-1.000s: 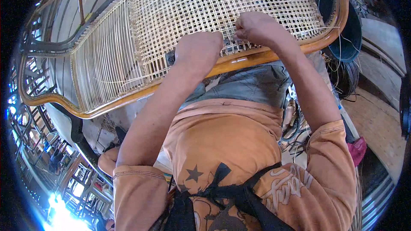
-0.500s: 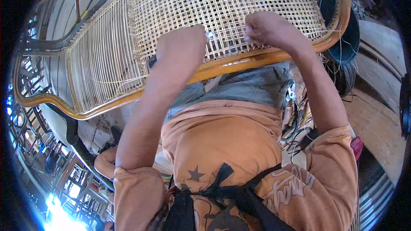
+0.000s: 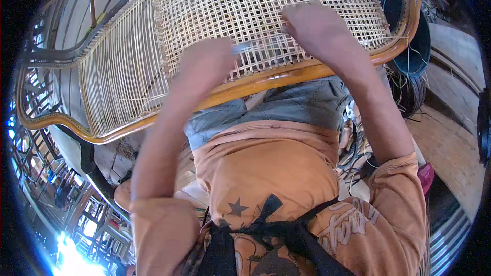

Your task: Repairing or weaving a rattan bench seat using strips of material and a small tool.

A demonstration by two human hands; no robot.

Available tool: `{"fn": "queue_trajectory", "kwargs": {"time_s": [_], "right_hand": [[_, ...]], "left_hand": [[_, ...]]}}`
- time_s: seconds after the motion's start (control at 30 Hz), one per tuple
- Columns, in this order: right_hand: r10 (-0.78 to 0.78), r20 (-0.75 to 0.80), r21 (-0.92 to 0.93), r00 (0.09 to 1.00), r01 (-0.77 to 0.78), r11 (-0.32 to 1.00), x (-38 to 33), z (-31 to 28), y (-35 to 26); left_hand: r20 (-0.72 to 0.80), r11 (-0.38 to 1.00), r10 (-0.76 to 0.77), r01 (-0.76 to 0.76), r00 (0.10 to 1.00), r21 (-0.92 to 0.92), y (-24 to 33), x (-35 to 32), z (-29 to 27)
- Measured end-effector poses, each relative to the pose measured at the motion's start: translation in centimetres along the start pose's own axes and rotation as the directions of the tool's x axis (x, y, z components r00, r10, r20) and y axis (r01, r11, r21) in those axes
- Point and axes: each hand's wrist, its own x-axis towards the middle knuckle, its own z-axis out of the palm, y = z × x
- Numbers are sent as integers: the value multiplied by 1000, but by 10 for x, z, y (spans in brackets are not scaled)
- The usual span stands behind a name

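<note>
A woven cane panel stretches across a glossy brown wooden furniture frame over my lap. My left hand, blurred by motion, is closed above the frame's near edge. From its fingers a slim tool with a shiny tip points right over the weave; its handle is hidden. My right hand is curled with its back up over the weave, farther right. Its fingertips are hidden, so I cannot make out what they pinch. On the left, the panel has parallel cane strands without cross weaving.
A dark green bucket stands beyond the frame's right end, with a dark coil of strands below it. Wooden boards lie at right. Several furniture frames are stacked at lower left. A loose cane strand hangs near the bucket.
My right hand has moved a little up and left over the weave. My left hand has shifted slightly left and down, with the tool showing more beyond its fingers.
</note>
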Motion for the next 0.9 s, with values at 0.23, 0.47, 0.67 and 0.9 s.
{"fn": "queue_trajectory", "kwargs": {"time_s": [0.23, 0.47, 0.67, 0.9], "right_hand": [[41, 309, 481, 950, -193, 856, 1, 8, -5], [182, 288, 375, 940, -285, 882, -7, 24, 15], [66, 225, 215, 972, -116, 970, -4, 28, 18], [168, 377, 101, 911, -221, 970, 11, 35, 12]], "left_hand": [[-91, 990, 32, -44, 995, -136, 11, -15, -6], [48, 983, 151, -155, 987, 99, 38, 16, -6], [113, 944, 241, -260, 964, 202, 57, 16, -15], [56, 989, 148, -148, 987, -12, 30, 20, 14]]}}
